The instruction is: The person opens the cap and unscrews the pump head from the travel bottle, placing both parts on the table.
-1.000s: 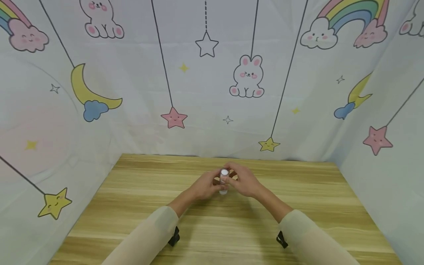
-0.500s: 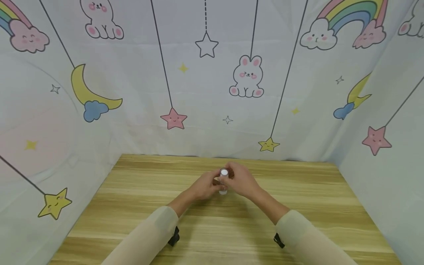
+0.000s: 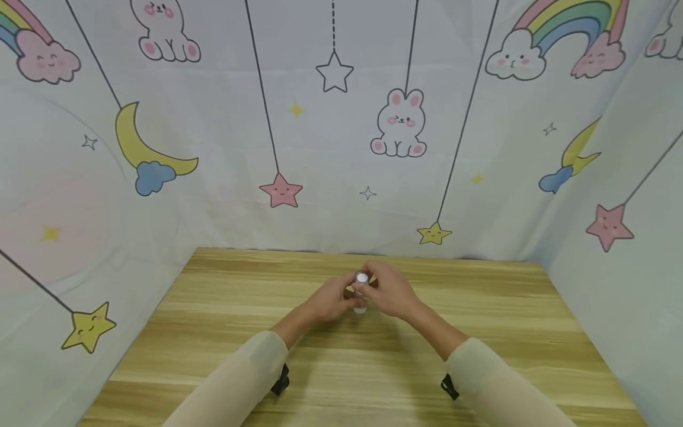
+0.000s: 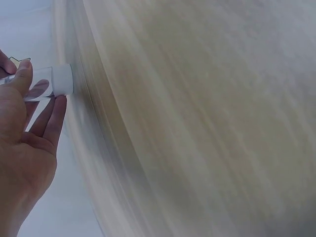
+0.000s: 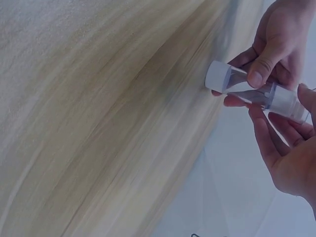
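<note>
A small clear bottle (image 3: 361,278) with a white base (image 5: 217,75) stands upright between both hands, over the far middle of the table. Its top end is a white part inside a clear cap (image 5: 289,103). My left hand (image 3: 331,298) grips the lower clear body, its thumb across the side and its fingers near the base. Higher up, my right hand (image 3: 393,290) pinches the capped end between thumb and fingers. In the left wrist view the white base (image 4: 62,80) sits at or just above the table; contact cannot be told.
The wood-grain table (image 3: 331,367) spreads in front and to both sides. A white cloth backdrop (image 3: 229,213) with printed stars, rabbits and clouds rises behind its far edge and along both sides. A black strap piece (image 3: 280,381) shows under the left sleeve.
My right thumb and wrist have shifted slightly around the bottle's upper end. The left hand and the bottle stay in about the same place.
</note>
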`<state>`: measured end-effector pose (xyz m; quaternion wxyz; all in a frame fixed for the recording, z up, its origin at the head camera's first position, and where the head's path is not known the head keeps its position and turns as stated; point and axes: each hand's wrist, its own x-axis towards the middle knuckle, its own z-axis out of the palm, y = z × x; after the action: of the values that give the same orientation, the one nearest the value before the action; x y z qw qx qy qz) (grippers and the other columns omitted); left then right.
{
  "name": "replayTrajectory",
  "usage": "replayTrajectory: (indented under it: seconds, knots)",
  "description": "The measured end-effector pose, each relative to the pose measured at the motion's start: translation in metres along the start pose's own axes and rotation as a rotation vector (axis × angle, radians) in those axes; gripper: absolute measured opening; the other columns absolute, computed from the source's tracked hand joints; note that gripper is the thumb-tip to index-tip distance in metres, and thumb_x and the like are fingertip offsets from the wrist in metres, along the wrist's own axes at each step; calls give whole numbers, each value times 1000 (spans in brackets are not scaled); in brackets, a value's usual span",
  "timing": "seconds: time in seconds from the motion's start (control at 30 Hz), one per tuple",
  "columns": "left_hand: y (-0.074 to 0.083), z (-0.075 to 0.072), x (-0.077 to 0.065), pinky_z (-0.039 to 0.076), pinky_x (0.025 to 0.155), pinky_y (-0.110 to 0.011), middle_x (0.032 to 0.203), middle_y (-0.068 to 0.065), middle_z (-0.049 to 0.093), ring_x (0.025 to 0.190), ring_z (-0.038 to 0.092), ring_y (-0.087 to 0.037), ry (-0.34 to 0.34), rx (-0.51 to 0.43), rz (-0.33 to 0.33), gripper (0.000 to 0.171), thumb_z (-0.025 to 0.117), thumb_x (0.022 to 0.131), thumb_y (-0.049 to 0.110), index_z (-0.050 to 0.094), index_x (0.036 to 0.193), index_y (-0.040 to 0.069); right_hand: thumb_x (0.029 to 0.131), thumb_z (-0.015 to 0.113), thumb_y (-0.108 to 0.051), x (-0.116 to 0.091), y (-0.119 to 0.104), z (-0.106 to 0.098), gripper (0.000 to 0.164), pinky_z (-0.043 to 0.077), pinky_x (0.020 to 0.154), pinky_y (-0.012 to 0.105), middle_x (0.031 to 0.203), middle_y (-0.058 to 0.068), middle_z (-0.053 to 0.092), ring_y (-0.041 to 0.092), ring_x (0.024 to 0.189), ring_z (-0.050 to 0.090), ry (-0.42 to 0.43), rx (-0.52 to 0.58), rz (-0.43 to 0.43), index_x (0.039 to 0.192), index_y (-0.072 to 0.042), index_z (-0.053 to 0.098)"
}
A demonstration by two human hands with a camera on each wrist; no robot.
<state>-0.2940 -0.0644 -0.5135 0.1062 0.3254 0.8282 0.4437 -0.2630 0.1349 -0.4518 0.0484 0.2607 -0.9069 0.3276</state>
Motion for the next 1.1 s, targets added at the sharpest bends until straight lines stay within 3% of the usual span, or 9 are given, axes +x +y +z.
replayTrajectory:
  seconds: [0.37,0.57,0.73,0.83,1.1]
  knots:
    - [3,0,0,60,91,-27,142,-4,64,118,72,-26,2,13,-11,44,71,104,20,57,146,18,103,73,-27,-1,5,-2,14,62,80,35,106,-2,71,21,94,74,-24,17,-14,111,-15,69]
    - [3,0,0,60,91,-25,142,-4,64,116,73,-23,-2,33,-9,48,72,103,20,56,149,18,103,73,-24,-2,4,-2,16,60,80,35,102,-1,70,19,93,71,-8,25,-32,111,-11,69]
    - [2,-1,-1,60,93,-27,150,-4,60,119,72,-24,-15,4,-14,56,71,104,17,50,156,18,99,79,-22,-1,-1,2,22,59,79,37,97,0,68,17,91,67,25,75,34,109,-5,68]
    - [1,-2,-1,59,94,-29,150,-4,59,119,71,-24,-9,1,-28,57,71,104,18,50,157,18,96,83,-20,-1,-1,6,23,60,79,36,100,0,69,17,92,68,39,132,70,109,-7,69]
    - [-1,-2,0,59,95,-29,151,-1,58,119,71,-21,-14,14,-31,56,72,104,23,51,156,21,93,85,-15,-4,7,15,23,62,84,33,102,0,69,17,95,67,91,208,93,110,-7,73]
